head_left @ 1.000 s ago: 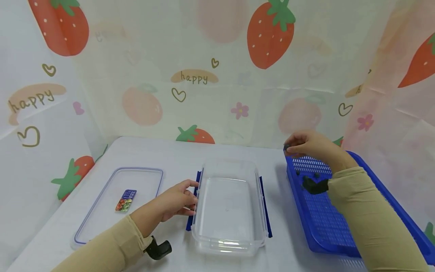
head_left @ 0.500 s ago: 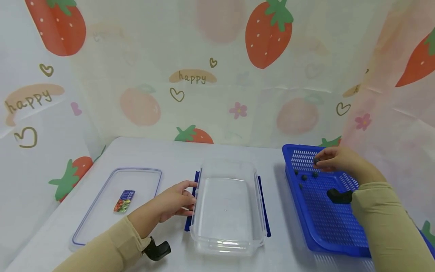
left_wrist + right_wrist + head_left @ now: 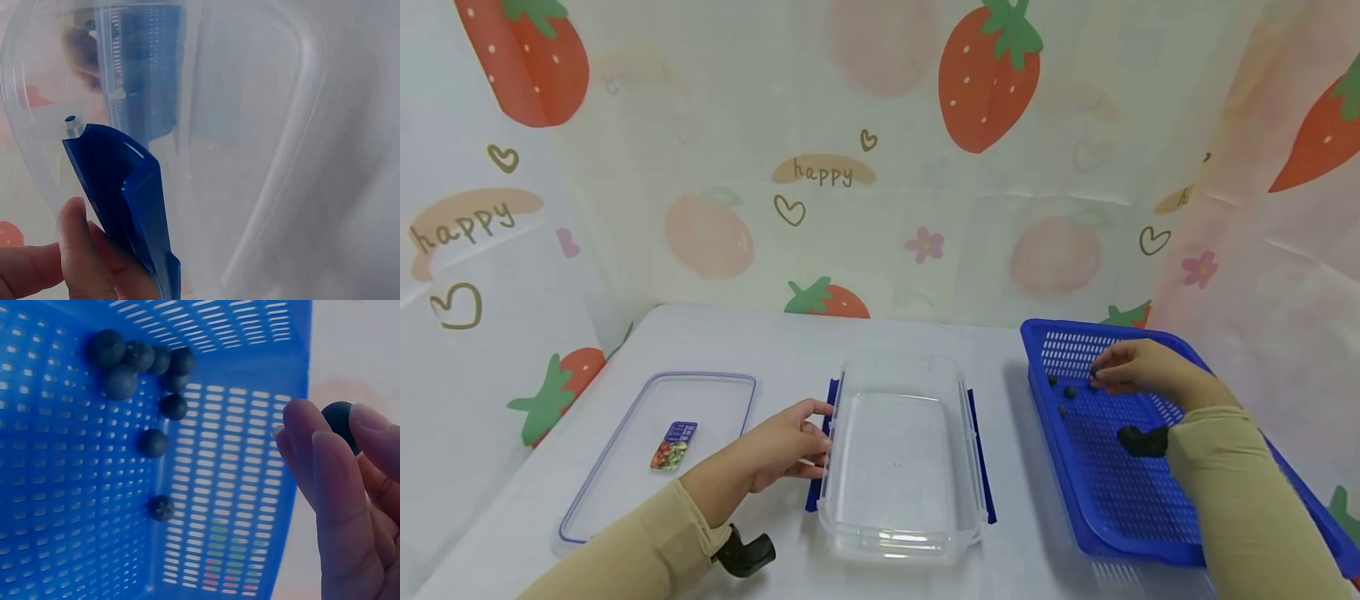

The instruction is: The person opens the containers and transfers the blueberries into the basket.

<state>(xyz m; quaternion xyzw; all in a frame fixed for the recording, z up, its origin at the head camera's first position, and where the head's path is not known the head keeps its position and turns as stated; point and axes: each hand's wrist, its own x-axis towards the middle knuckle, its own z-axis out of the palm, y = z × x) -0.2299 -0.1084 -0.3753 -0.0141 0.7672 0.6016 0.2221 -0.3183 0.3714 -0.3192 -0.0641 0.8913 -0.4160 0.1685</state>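
Observation:
A small dark blueberry (image 3: 340, 422) is pinched between thumb and fingers of my right hand (image 3: 1150, 369), which hovers over the back part of a blue slotted basket (image 3: 1086, 533). Several more blueberries (image 3: 153, 444) lie on the basket's floor along one wall; the right wrist view shows them best. My left hand (image 3: 778, 442) touches the left side of a clear plastic food box (image 3: 895, 467), with its fingers against the blue side latch (image 3: 119, 181). A matching blue latch (image 3: 981, 458) hangs at the box's right side.
A clear lid (image 3: 617, 467) with a bluish seal lies left of the box, bearing a small printed label (image 3: 673, 446). A white cloth (image 3: 775, 337) covers the table. Behind rises a strawberry-patterned curtain (image 3: 850, 233).
My right hand, holding a blueberry, has moved from the basket's back left corner rightward over the basket, then slightly down. My left hand stays at the box.

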